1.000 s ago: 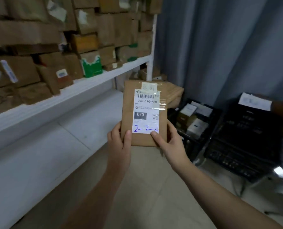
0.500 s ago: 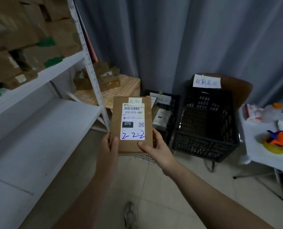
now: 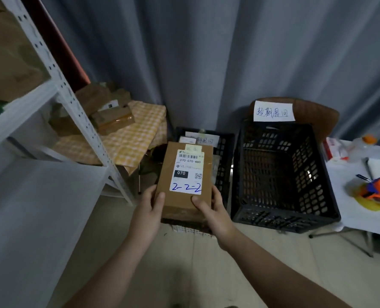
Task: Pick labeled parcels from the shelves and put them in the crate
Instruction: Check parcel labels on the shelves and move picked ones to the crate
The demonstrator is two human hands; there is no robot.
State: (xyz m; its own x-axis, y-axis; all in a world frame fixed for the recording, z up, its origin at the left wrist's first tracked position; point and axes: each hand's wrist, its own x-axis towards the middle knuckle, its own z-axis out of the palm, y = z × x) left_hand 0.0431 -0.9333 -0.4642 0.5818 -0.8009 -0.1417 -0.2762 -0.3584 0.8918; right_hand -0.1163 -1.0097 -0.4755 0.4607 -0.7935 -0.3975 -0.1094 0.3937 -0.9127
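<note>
We've got the brown parcel (image 3: 184, 181) with its 2-2-2 label facing up, our left hand (image 3: 149, 210) and right hand (image 3: 213, 210) gripping its lower corners, and the big black crate (image 3: 282, 174) sits on the floor at its 3 o'clock.

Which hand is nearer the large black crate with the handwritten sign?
Right. The right hand grips the parcel at its lower right corner, beside the crate; the left hand holds its opposite side, farther off.
</note>
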